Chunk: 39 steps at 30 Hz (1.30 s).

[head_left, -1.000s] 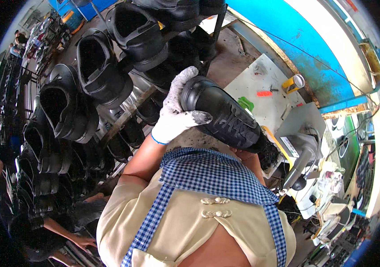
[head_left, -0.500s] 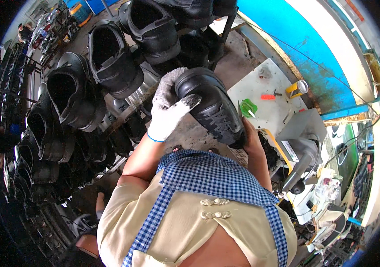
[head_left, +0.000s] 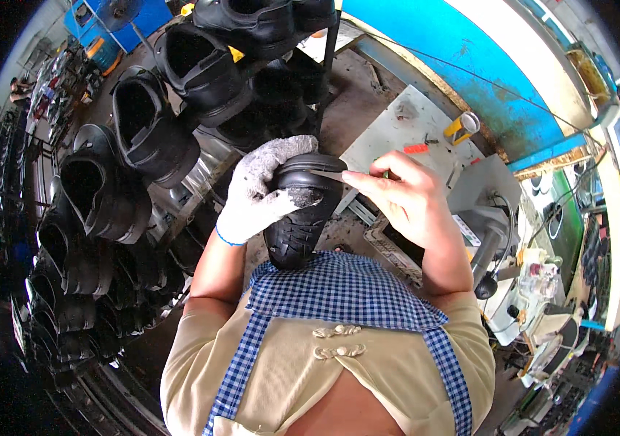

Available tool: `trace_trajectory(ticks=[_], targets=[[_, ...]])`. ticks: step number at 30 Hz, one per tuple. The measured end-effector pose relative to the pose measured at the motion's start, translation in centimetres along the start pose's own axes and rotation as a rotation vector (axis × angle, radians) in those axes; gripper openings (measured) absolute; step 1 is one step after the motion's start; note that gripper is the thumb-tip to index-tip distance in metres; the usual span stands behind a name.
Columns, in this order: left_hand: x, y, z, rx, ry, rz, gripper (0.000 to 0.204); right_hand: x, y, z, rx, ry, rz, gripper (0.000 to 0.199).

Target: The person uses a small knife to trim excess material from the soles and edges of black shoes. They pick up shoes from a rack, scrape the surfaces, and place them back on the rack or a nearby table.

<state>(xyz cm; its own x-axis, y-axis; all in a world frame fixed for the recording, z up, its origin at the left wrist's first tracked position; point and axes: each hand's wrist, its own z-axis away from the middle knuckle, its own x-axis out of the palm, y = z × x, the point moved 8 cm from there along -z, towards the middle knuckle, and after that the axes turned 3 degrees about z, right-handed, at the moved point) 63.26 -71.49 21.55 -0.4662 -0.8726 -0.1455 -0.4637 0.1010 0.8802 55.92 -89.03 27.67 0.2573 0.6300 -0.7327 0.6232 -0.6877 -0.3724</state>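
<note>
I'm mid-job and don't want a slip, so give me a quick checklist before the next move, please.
1. Black shoe gripped: ok, the left hand holds it at one rounded end.
2. Thin blade in hand: ok, held by the right hand.
3. Blade tip touching the shoe: cannot tell; it overlaps the rounded end in view.
4. Both hands gloved: not ok; the left is gloved, the right is bare.
5. Ample room between left hand and tip: not ok; thumb and fingers are close by.
6. Shoe clear of the checked apron: cannot tell; they overlap in view.
</note>
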Motion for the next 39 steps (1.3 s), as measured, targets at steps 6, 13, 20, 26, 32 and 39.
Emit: trace_trajectory(ticks=[6, 13, 20, 26, 32, 39], targets=[[0.2, -1.0, -0.4, -0.023, 0.015, -0.018, 0.061, 0.3, 1.0, 0.7, 0.025, -0.026, -0.029, 0.038], [0.6, -1.5, -0.7, -0.048, -0.013, 0.048, 0.061, -1.3, 1.9, 1.0, 0.082, -0.086, 0.051, 0.040], [1.3, -2.4, -1.3, -0.087, -0.011, 0.131, 0.061, -2.0, 1.3, -0.5, 0.041, -0.035, 0.122, 0.036], [0.2, -3.4, -2.0, -0.090, 0.044, 0.171, 0.061, -1.5, 6.3, 3.7, 0.297, 0.127, -0.131, 0.039], [-2.0, -6.9, -3.7, -0.083, 0.387, 0.632, 0.054, 4.5, 11.2, 13.4, 0.734, -0.198, -0.158, 0.085], [1.6, -11.4, -4.9, -0.394, 0.514, 0.896, 0.037, 8.3, 10.4, 19.0, 0.741, -0.045, -0.578, 0.096]])
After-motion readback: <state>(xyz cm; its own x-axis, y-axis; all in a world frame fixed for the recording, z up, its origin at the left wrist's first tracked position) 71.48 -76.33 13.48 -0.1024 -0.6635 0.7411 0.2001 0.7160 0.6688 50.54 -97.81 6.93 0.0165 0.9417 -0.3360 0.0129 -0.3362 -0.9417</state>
